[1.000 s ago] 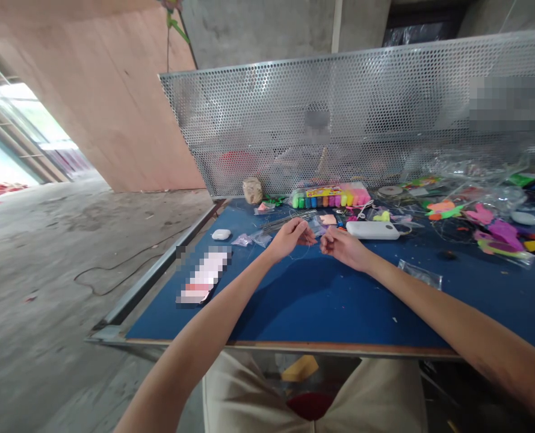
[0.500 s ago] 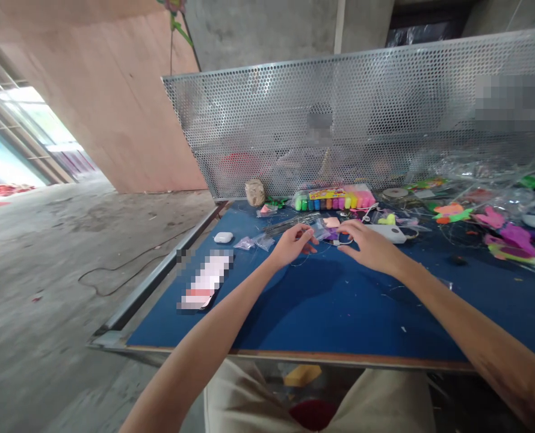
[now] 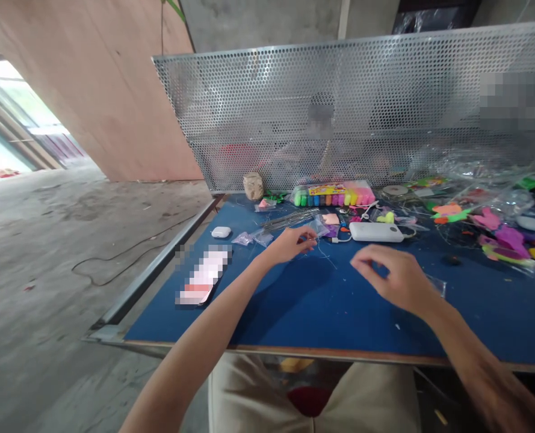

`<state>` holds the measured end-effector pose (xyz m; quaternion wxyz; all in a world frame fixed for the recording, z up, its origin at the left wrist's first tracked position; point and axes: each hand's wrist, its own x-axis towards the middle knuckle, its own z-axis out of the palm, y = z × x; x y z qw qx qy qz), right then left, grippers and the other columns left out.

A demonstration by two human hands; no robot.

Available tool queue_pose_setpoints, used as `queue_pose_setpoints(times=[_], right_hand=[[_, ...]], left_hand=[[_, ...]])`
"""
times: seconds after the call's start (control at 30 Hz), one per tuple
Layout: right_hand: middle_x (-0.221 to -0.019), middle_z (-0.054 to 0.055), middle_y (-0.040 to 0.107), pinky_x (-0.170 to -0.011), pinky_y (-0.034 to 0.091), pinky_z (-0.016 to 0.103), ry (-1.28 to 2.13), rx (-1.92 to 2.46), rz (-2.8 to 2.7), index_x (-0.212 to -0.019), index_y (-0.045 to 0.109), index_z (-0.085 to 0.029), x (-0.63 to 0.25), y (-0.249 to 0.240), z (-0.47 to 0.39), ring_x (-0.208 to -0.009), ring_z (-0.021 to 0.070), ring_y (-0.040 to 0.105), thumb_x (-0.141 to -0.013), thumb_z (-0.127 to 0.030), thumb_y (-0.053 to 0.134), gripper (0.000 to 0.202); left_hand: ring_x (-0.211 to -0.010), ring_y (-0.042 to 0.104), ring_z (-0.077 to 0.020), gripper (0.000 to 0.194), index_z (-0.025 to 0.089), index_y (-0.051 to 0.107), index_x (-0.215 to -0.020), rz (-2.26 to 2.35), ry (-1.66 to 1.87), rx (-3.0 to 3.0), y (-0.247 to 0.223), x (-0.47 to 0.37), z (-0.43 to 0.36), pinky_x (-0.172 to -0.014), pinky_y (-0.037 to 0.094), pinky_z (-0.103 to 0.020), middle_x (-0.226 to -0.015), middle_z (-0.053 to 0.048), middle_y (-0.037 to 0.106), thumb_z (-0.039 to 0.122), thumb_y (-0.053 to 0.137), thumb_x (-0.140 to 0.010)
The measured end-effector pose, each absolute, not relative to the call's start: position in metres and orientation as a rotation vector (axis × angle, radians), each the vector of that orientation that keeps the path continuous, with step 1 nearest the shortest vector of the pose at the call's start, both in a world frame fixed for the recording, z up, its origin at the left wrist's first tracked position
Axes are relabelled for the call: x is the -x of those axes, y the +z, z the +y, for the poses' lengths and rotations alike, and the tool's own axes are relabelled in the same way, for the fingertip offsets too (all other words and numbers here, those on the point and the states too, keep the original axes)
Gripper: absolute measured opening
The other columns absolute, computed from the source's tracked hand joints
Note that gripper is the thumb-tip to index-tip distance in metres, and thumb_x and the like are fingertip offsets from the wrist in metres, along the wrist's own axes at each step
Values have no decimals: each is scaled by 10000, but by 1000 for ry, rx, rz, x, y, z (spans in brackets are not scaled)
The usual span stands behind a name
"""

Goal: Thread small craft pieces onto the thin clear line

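the left hand (image 3: 290, 245) curls above the blue bench (image 3: 303, 325), a thin strand (image 3: 327, 257) showing just beside its fingertips; i cannot tell whether its grip pinches that strand. the right hand (image 3: 398, 278) has its grip pressed together at thumb and forefinger, near the white device (image 3: 375, 232), anything between them too fine to see.

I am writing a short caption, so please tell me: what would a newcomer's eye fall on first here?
Probably the left hand and right hand, apart from each other over the blue tabletop. Next come the multicoloured pack at the foot of the perforated metal screen and the bright purple piece toward the right edge.
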<state>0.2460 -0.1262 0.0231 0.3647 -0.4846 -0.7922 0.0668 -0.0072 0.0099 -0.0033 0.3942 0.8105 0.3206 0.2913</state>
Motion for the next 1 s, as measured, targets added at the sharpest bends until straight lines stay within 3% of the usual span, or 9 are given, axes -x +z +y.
queue_pose_setpoints(times=[0.1, 0.2, 0.37, 0.47, 0.6, 0.77, 1.0], right_hand=[[-946, 70, 749, -696, 519, 378, 390, 1237, -1923, -993, 730, -259, -231, 33, -70, -801, 262, 673, -924, -445, 545, 272], [-1021, 73, 751, -740, 515, 373, 629, 1176, -1943, -1026, 743, -248, -215, 22, -31, -858, 264, 678, -869, -448, 624, 281], [-820, 54, 749, -686, 496, 350, 824, 1131, -1934, -877, 756, -222, -208, -5, -14, -750, 239, 677, -866, -475, 618, 288], [-700, 31, 712, -652, 481, 334, 888, 1123, -1897, -947, 755, -211, -210, -14, -16, -673, 218, 658, -863, -485, 624, 314], [-678, 24, 702, -597, 451, 314, 901, 1100, -1863, -992, 758, -221, -208, -17, -18, -632, 204, 631, -870, -488, 618, 326], [-850, 35, 753, -609, 448, 322, 792, 1116, -1874, -928, 766, -244, -202, -17, -21, -687, 209, 635, -862, -477, 628, 279], [-826, 18, 757, -731, 495, 363, 635, 1143, -1859, -881, 754, -274, -205, -16, -25, -800, 244, 681, -885, -414, 607, 203]], left_hand=[[-781, 704, -186, 335, 202, 655, -1086, 790, 714, -2049, -1, 9, 13, -649, 562, -277, -946, -70, 721, 459, 614, -875], [-749, 689, -167, 325, 204, 662, -1087, 770, 703, -2046, 4, 11, 15, -634, 554, -260, -939, -60, 716, 431, 640, -855], [-774, 698, -177, 337, 202, 639, -1074, 784, 714, -1934, 4, 17, 13, -652, 577, -291, -959, -58, 702, 408, 692, -812], [-805, 713, -190, 356, 200, 629, -1105, 804, 748, -1887, 1, 19, 11, -669, 593, -307, -970, -64, 699, 408, 685, -821], [-783, 713, -182, 305, 185, 668, -1065, 842, 790, -1962, 1, 21, 6, -665, 587, -283, -943, -67, 707, 408, 641, -858], [-722, 693, -160, 248, 212, 697, -1053, 843, 799, -2197, 6, 23, 5, -697, 551, -269, -906, -44, 730, 374, 581, -905], [-838, 691, -188, 255, 244, 707, -1092, 836, 769, -2482, 8, 18, 7, -813, 491, -275, -965, -43, 743, 344, 525, -944]])
